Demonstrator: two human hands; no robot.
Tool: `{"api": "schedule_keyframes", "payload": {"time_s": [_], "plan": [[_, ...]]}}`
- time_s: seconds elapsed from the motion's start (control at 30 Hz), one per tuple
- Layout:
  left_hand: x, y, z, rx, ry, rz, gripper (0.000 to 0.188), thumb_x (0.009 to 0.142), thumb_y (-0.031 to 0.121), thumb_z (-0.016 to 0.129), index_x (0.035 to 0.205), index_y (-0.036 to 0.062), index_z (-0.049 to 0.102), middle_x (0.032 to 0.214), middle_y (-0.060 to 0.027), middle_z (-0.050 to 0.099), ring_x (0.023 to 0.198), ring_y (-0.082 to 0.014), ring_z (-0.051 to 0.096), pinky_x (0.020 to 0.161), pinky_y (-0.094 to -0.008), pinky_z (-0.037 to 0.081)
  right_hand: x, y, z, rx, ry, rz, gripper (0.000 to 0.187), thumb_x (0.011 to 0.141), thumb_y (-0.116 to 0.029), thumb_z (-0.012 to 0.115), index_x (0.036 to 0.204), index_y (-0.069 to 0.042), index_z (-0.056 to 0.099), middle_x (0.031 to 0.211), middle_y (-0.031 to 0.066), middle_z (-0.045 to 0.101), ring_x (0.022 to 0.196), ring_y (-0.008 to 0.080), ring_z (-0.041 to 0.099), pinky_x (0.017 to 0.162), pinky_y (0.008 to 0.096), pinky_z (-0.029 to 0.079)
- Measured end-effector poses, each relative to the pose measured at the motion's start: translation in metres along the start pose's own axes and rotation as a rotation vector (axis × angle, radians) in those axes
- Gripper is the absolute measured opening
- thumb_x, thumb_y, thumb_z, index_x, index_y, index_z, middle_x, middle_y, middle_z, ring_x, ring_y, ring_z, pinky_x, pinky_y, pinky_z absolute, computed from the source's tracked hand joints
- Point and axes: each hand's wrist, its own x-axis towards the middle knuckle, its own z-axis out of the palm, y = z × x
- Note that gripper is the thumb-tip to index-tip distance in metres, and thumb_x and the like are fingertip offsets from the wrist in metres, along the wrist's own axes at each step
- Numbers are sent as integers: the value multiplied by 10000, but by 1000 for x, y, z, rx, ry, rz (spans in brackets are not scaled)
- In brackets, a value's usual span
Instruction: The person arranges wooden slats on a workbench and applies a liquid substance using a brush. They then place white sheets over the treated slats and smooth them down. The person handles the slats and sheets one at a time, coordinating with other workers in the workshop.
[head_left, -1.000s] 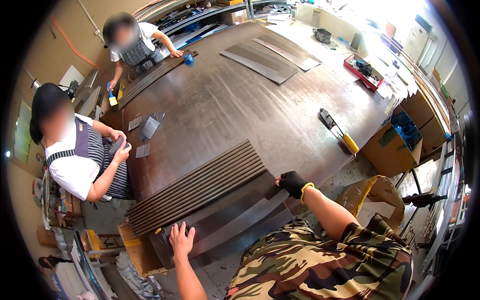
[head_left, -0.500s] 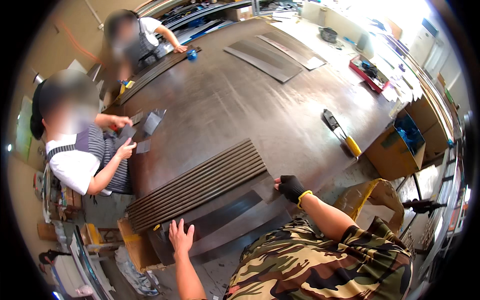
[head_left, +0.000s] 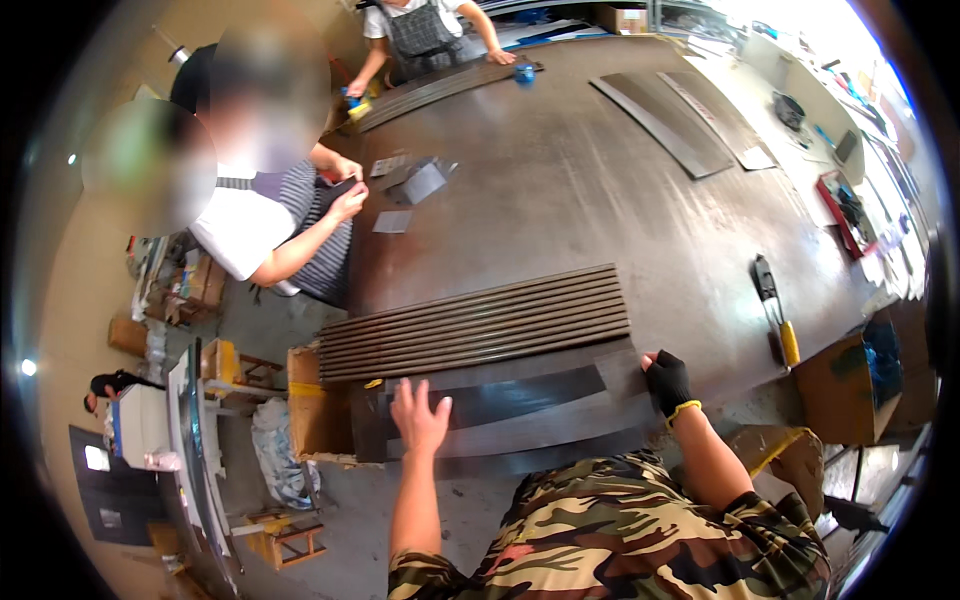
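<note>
My bare left hand [head_left: 420,420] lies with fingers spread on the left part of a dark flat strip [head_left: 500,398], at the table's near edge. A lighter grey strip [head_left: 530,430] runs along its near side. At the right end of these flat pieces is my right hand [head_left: 667,382], in a black fingerless glove with a yellow cuff. Its fingers are curled and closed at the corner of a thin grey sheet; the exact grip is partly hidden. Just beyond both hands lies a row of several long brown ribbed bars [head_left: 480,322], side by side.
Pliers-like cutters with a yellow handle [head_left: 777,315] lie at the right. Two grey sheets [head_left: 665,125] and a red tray [head_left: 847,212] are farther back. A co-worker [head_left: 290,220] handles a small dark piece at the left; another [head_left: 425,35] stands at the far side. Cardboard boxes [head_left: 845,385] flank the table.
My view has turned left, so the table and bars appear farther right. Both my hands keep about the same places on the flat pieces. The nearer co-worker's hands have come together around the dark piece.
</note>
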Motion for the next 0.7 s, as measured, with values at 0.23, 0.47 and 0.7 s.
{"api": "schedule_keyframes", "payload": {"time_s": [0.23,0.47,0.7], "plan": [[-60,-57,-2,56,221,-153,605,879,364,728,1364,46,555,1525,-224,400,1405,-415,363,1137,-566,295,-60,-71,-2,-792,117,-868,450,819,-147,702,1250,-61,606,1325,210,583,1207,395,558,1018,462,452],[-72,-63,6,82,-21,-311,686,926,454,654,1501,160,424,1579,-231,303,1439,-410,312,1144,-551,290,-60,-28,-6,-1021,-77,-981,558,788,-247,738,1289,-72,567,1397,230,511,1294,412,484,1071,493,403],[-71,-74,5,-107,56,-361,665,927,425,663,1493,153,442,1582,-225,289,1426,-425,320,1138,-534,310,-77,-36,-2,-963,6,-779,575,807,-253,747,1320,-88,548,1394,209,520,1245,400,513,1026,480,432]]}}
